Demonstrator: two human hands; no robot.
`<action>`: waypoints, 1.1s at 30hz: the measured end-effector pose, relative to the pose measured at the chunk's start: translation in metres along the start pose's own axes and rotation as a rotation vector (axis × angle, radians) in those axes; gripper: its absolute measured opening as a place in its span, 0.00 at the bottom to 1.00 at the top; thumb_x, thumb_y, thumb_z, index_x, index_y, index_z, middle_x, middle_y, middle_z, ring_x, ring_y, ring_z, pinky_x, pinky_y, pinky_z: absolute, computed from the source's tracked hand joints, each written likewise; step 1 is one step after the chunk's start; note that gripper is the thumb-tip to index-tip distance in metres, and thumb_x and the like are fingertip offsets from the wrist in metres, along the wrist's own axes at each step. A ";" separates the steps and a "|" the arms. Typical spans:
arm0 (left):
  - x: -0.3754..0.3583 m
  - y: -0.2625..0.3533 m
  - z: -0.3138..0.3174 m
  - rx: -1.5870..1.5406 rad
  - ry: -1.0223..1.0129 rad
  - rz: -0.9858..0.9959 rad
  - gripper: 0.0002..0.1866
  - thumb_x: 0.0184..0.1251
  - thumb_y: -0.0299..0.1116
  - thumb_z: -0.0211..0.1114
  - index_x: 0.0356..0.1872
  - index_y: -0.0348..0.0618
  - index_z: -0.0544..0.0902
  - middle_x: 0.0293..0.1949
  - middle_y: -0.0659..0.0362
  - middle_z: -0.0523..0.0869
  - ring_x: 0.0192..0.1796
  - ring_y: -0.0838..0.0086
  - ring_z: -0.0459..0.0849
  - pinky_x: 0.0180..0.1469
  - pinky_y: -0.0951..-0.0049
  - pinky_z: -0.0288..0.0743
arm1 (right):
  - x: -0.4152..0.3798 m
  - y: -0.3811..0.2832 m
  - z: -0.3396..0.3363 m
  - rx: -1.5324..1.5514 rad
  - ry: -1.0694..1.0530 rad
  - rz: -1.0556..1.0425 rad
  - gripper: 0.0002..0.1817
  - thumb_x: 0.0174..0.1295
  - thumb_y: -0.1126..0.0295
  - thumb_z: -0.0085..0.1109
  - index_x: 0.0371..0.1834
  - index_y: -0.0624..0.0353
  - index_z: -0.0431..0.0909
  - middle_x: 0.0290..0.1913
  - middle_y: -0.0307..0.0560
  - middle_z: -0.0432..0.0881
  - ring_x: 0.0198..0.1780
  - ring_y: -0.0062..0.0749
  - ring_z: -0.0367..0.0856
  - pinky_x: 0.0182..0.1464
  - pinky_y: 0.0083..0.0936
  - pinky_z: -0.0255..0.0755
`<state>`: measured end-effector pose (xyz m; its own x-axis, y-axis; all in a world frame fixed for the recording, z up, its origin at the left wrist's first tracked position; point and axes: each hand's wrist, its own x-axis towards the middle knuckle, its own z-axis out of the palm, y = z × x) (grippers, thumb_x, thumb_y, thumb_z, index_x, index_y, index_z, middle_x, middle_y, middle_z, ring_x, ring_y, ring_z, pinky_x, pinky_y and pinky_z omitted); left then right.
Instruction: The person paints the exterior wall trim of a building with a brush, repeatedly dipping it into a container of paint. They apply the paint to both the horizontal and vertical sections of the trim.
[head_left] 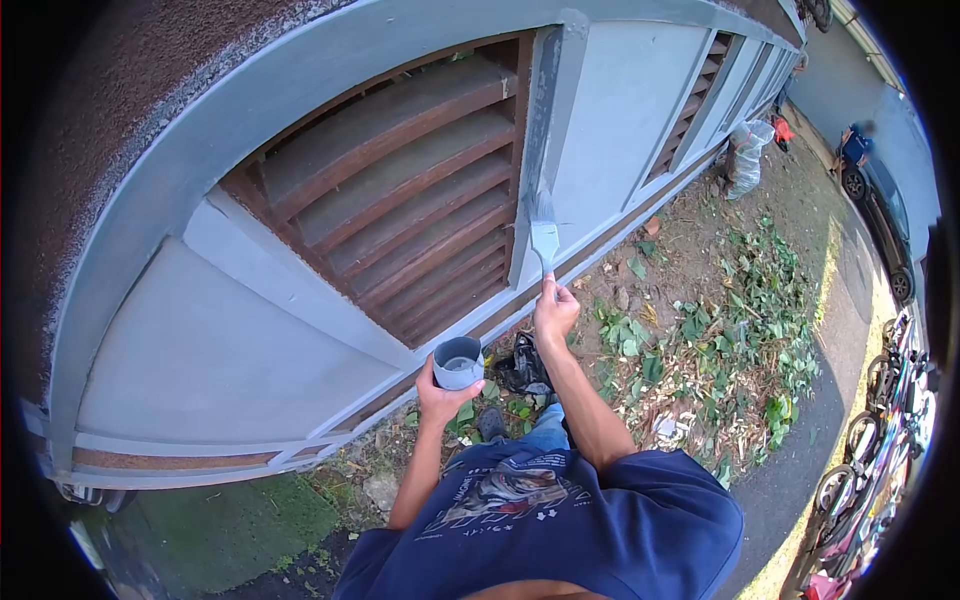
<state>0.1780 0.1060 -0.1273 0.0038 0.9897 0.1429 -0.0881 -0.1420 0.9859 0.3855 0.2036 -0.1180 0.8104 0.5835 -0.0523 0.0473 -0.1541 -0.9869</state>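
My right hand (556, 312) is closed round the handle of a paintbrush (544, 235). The brush's bristles rest against the grey vertical frame strip (549, 130) beside the brown louvred opening (400, 180). Lower and to the left, my left hand (445, 395) holds a small grey cup (458, 362) from its side and below. The cup's open top faces up, with some grey inside. Light grey wall panels (630, 100) lie on both sides of the louvres.
Cut leaves and branches (745, 330) cover the ground to the right. A black bag (525, 365) lies by the wall base. Farther off are a plastic-wrapped object (746, 160), a person (856, 145), a dark car (885, 215) and several bicycles (865, 440).
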 end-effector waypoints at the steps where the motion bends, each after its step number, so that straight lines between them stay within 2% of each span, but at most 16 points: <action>1: 0.000 0.000 0.000 0.002 0.001 0.005 0.38 0.38 0.32 0.86 0.56 0.34 0.78 0.49 0.55 0.86 0.51 0.71 0.85 0.57 0.68 0.77 | -0.004 0.000 -0.003 -0.028 -0.009 0.032 0.22 0.66 0.56 0.62 0.28 0.69 0.85 0.17 0.41 0.77 0.23 0.23 0.72 0.29 0.31 0.68; 5: 0.000 -0.002 -0.002 -0.005 0.008 0.000 0.39 0.38 0.32 0.86 0.56 0.34 0.78 0.49 0.55 0.86 0.51 0.71 0.85 0.57 0.68 0.77 | -0.008 -0.030 -0.020 0.102 -0.011 -0.029 0.22 0.68 0.56 0.62 0.31 0.69 0.85 0.19 0.40 0.80 0.25 0.23 0.73 0.31 0.30 0.70; 8: 0.002 -0.002 -0.003 -0.005 0.008 0.007 0.39 0.37 0.32 0.86 0.56 0.34 0.78 0.50 0.55 0.86 0.51 0.71 0.85 0.57 0.68 0.77 | -0.003 -0.088 -0.032 0.406 -0.053 -0.216 0.19 0.71 0.59 0.60 0.31 0.66 0.84 0.17 0.31 0.73 0.20 0.12 0.66 0.22 0.18 0.58; 10: 0.002 -0.004 -0.003 -0.008 -0.003 0.014 0.39 0.37 0.32 0.86 0.56 0.34 0.78 0.50 0.55 0.86 0.51 0.71 0.85 0.57 0.68 0.77 | 0.004 -0.153 -0.034 0.530 -0.066 -0.333 0.17 0.72 0.61 0.60 0.31 0.65 0.83 0.17 0.28 0.69 0.18 0.08 0.62 0.20 0.13 0.51; 12: 0.003 -0.001 0.001 -0.018 -0.009 0.028 0.38 0.37 0.31 0.86 0.55 0.34 0.78 0.49 0.55 0.86 0.50 0.71 0.85 0.57 0.69 0.77 | 0.020 -0.201 -0.028 0.626 -0.111 -0.431 0.17 0.71 0.61 0.61 0.32 0.65 0.83 0.17 0.28 0.69 0.18 0.08 0.61 0.20 0.14 0.50; 15: 0.002 0.003 0.004 -0.027 -0.015 0.050 0.37 0.37 0.31 0.86 0.54 0.34 0.79 0.48 0.55 0.86 0.50 0.71 0.85 0.56 0.69 0.78 | 0.027 -0.243 -0.018 0.643 -0.205 -0.412 0.17 0.71 0.60 0.61 0.33 0.66 0.82 0.16 0.29 0.68 0.16 0.10 0.61 0.18 0.13 0.49; 19: -0.005 0.003 0.002 -0.033 0.004 0.074 0.37 0.37 0.31 0.86 0.54 0.34 0.79 0.48 0.55 0.86 0.50 0.71 0.85 0.56 0.69 0.77 | 0.041 -0.202 0.008 0.555 -0.130 -0.389 0.18 0.70 0.59 0.62 0.31 0.66 0.84 0.16 0.29 0.70 0.17 0.09 0.61 0.19 0.17 0.52; 21: -0.008 0.005 -0.002 -0.045 -0.001 0.048 0.39 0.37 0.30 0.86 0.56 0.34 0.78 0.50 0.55 0.86 0.51 0.71 0.85 0.58 0.68 0.77 | 0.043 -0.169 0.014 0.428 -0.066 -0.289 0.19 0.69 0.58 0.62 0.30 0.67 0.84 0.16 0.30 0.70 0.18 0.11 0.62 0.20 0.20 0.54; 25: -0.013 0.000 -0.013 -0.027 0.036 0.014 0.38 0.37 0.31 0.86 0.55 0.34 0.79 0.48 0.55 0.87 0.50 0.71 0.85 0.56 0.69 0.77 | 0.037 -0.124 0.017 0.354 -0.025 -0.293 0.19 0.69 0.58 0.62 0.30 0.65 0.84 0.16 0.32 0.71 0.16 0.12 0.64 0.19 0.17 0.54; 27: -0.014 -0.003 -0.017 -0.014 0.042 0.003 0.38 0.38 0.31 0.86 0.55 0.34 0.79 0.48 0.55 0.87 0.50 0.71 0.85 0.56 0.69 0.77 | 0.031 -0.111 0.016 0.246 0.018 -0.362 0.20 0.70 0.57 0.61 0.31 0.66 0.85 0.16 0.30 0.72 0.18 0.12 0.65 0.19 0.18 0.56; 29: -0.012 0.001 -0.019 0.013 0.054 0.030 0.39 0.37 0.31 0.85 0.56 0.35 0.78 0.50 0.55 0.86 0.51 0.70 0.85 0.58 0.67 0.77 | 0.019 -0.126 0.012 0.179 0.053 -0.433 0.19 0.70 0.58 0.61 0.32 0.66 0.85 0.17 0.29 0.72 0.19 0.11 0.65 0.20 0.18 0.57; 31: -0.010 0.003 -0.018 0.019 0.047 0.017 0.39 0.37 0.31 0.85 0.56 0.35 0.78 0.50 0.55 0.86 0.51 0.70 0.85 0.58 0.67 0.77 | 0.019 -0.137 0.016 0.234 0.089 -0.605 0.16 0.68 0.62 0.63 0.33 0.67 0.84 0.16 0.41 0.76 0.20 0.17 0.72 0.24 0.25 0.66; 33: -0.010 0.003 -0.018 0.024 0.032 0.006 0.39 0.37 0.31 0.85 0.56 0.35 0.78 0.50 0.55 0.86 0.52 0.70 0.85 0.58 0.67 0.77 | 0.018 -0.161 0.017 0.233 0.118 -0.656 0.15 0.67 0.63 0.63 0.34 0.67 0.84 0.16 0.42 0.77 0.20 0.18 0.73 0.23 0.25 0.67</action>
<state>0.1600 0.0964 -0.1270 -0.0287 0.9888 0.1462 -0.0644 -0.1478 0.9869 0.3827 0.2528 0.0376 0.7159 0.4055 0.5684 0.4319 0.3824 -0.8168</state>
